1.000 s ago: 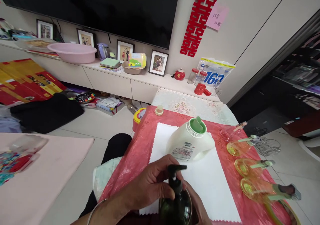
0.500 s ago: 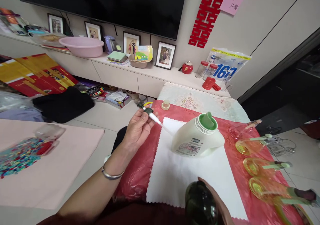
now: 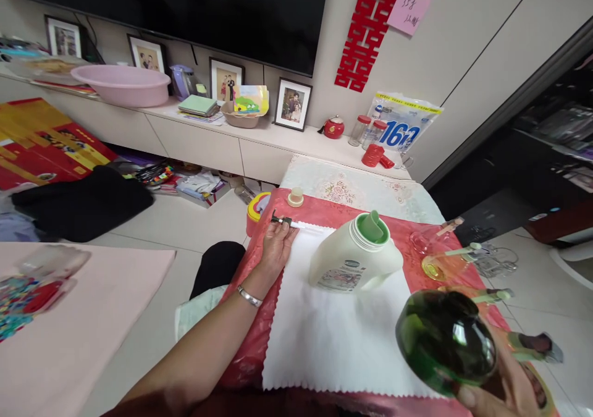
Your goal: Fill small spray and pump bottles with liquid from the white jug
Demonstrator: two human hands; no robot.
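My left hand (image 3: 277, 244) is at the far left corner of the white cloth (image 3: 319, 343), its fingers closed on a black pump dispenser head (image 3: 281, 220). The pump's white tube (image 3: 308, 227) points right along the cloth's far edge. Over the cloth's near right part, my right hand (image 3: 507, 380) grips a rounded, glossy dark green bottle (image 3: 445, 340), tilted. Between the hands stands a cream detergent jug (image 3: 340, 262) with its green spout (image 3: 373, 227) uncovered. A small cream cap (image 3: 295, 197) sits beyond my left hand.
Several glass flasks (image 3: 438, 265) with coloured liquid line the right side of the red table cover (image 3: 241, 343). A pink-topped table (image 3: 111, 306) with colourful small pieces stands left. Behind is a low cabinet (image 3: 194, 142) with photo frames and a pink basin (image 3: 123, 84).
My left hand has lowered the pump head from the air to the cloth's far left corner. My right hand has brought the green bottle up and to the right. The view has shifted right.
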